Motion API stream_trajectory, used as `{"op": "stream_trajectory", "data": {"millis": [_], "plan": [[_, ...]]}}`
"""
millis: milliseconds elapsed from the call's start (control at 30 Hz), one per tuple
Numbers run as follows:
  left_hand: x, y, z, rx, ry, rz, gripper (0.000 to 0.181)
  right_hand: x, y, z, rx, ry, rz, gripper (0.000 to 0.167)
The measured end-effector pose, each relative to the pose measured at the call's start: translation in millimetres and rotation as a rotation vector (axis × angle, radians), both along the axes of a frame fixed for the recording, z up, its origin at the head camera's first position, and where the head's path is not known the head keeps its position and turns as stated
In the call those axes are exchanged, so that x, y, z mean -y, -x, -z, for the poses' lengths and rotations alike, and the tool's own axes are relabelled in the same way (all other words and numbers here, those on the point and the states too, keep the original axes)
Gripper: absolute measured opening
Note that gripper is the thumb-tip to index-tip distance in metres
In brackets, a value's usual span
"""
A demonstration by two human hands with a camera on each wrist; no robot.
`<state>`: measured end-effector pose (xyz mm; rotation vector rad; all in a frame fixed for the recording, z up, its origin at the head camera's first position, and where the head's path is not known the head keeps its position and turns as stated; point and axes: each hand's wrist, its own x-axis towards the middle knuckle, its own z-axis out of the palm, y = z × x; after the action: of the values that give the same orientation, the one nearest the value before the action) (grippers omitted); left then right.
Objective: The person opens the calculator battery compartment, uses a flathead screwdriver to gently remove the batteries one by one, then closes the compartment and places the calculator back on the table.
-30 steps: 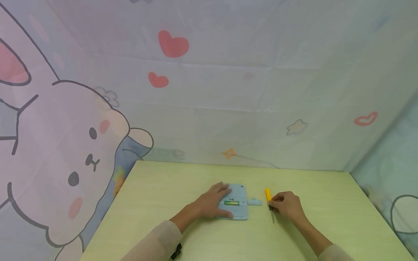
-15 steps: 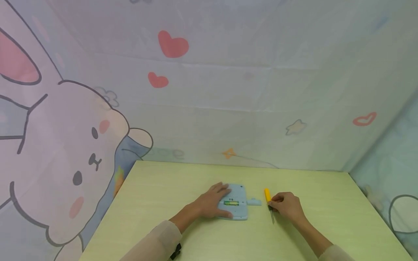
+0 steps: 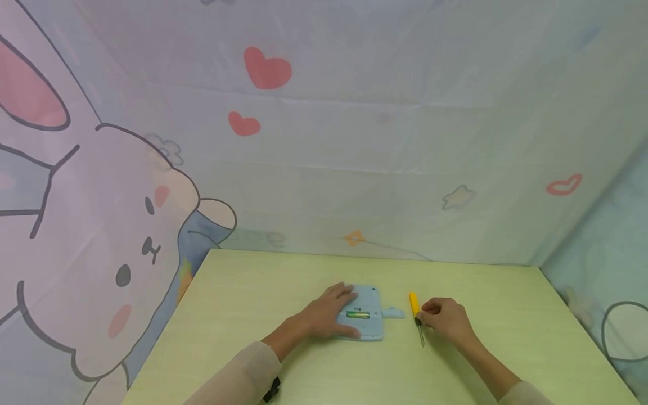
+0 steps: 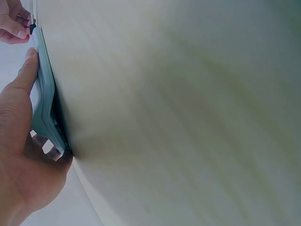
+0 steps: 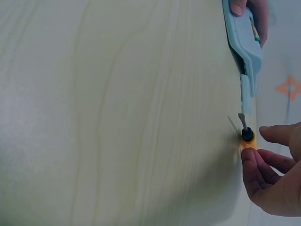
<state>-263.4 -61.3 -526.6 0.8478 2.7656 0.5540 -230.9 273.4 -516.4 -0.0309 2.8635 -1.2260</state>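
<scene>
A light-blue calculator (image 3: 372, 323) lies face down on the table, its battery compartment uncovered. One green battery (image 3: 358, 315) sits inside. My left hand (image 3: 323, 316) holds the calculator's left part, the thumb along the near side and the fingers over the far side; the left wrist view has this hand (image 4: 21, 141) around one end. Just right of the calculator lies its light-blue battery cover (image 3: 393, 313). Further right, my right hand (image 3: 448, 320) pinches a yellow-handled screwdriver (image 3: 414, 304) near its black collar. In the right wrist view the forefinger stands off the screwdriver (image 5: 248, 135).
A pale wood-grain table (image 3: 243, 304) carries these things. Behind it hangs a printed cloth (image 3: 354, 152) with hearts and a rabbit, meeting the table's back edge. A dark cable loop (image 3: 628, 332) shows beyond the right edge.
</scene>
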Motion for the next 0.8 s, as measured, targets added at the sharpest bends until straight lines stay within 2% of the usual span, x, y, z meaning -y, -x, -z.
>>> {"op": "stream_trajectory", "data": {"millis": [367, 800], "plan": [[0.6, 1.7, 0.8, 0.008, -0.015, 0.010, 0.100, 3, 2.2, -6.9, -0.020, -0.030, -0.021, 0.022], [-0.3, 1.2, 1.1, 0.002, -0.013, 0.000, 0.101, 14, 0.2, -11.2, -0.032, -0.003, -0.039, 0.026]]}}
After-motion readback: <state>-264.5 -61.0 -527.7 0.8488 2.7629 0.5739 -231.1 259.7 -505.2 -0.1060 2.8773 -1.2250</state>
